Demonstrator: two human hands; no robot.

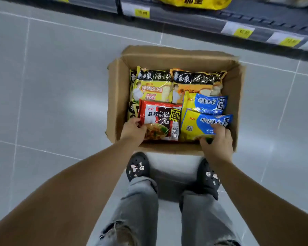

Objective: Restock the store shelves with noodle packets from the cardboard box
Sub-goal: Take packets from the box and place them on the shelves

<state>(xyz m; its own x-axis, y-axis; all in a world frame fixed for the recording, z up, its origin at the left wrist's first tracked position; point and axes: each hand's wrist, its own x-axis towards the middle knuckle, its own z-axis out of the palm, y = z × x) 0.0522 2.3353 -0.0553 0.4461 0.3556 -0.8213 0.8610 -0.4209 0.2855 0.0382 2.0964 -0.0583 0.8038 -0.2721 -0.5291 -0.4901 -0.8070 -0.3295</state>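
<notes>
The left hand (133, 128) pinches the near left edge of a red noodle packet (160, 118) and the right hand (218, 139) curls round the near corner of a blue-and-yellow packet (201, 125), seemingly to lift one each for stocking. The shelf (256, 18) runs across the top of the view, and the open cardboard box (116, 96) sits on the floor (52, 86) below it, just ahead of the person's shoes (138, 166), likely so both are within reach. Other packets (153, 87) lie flat inside, toward the far wall.
</notes>
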